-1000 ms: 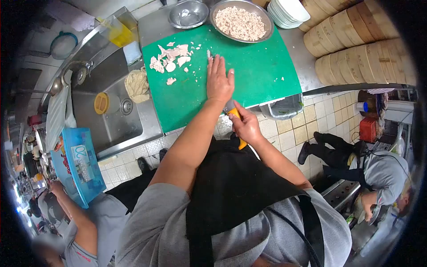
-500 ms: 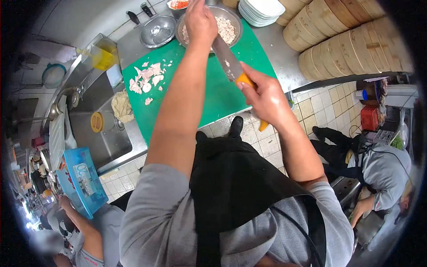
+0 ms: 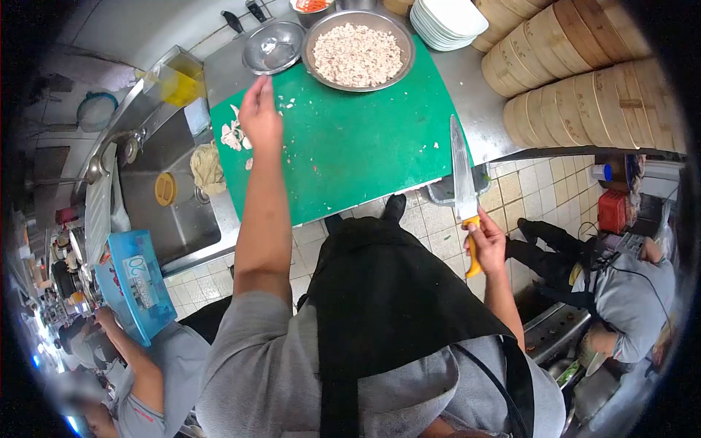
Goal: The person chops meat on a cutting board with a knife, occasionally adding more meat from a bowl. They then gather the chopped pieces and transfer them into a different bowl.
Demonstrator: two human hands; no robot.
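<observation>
My right hand [image 3: 485,244] is closed round the yellow handle of a kitchen knife [image 3: 462,171]. Its broad blade points away from me beside the right edge of the green cutting board [image 3: 350,160]. Over the board's left side is my left hand [image 3: 261,120], fingers stretched forward, with nothing visible in it. Pale raw meat pieces [image 3: 232,137] lie just left of that hand and are partly hidden by it. At the board's far edge stands a metal bowl [image 3: 410,55] full of finely chopped pale meat [image 3: 358,55]. Small scraps dot the board.
A smaller metal bowl [image 3: 274,45] stands behind my left hand. Stacked white plates [image 3: 449,22] and bamboo steamers [image 3: 584,109] are at the right. Left is a sink [image 3: 171,219] with a crumpled cloth [image 3: 208,168]. Co-workers are at both sides; a blue basket [image 3: 135,285] sits lower left.
My left hand has moved from above the big bowl to the meat pieces at left. My right hand has drawn the knife away from the bowl, down and right, to the board's edge.
</observation>
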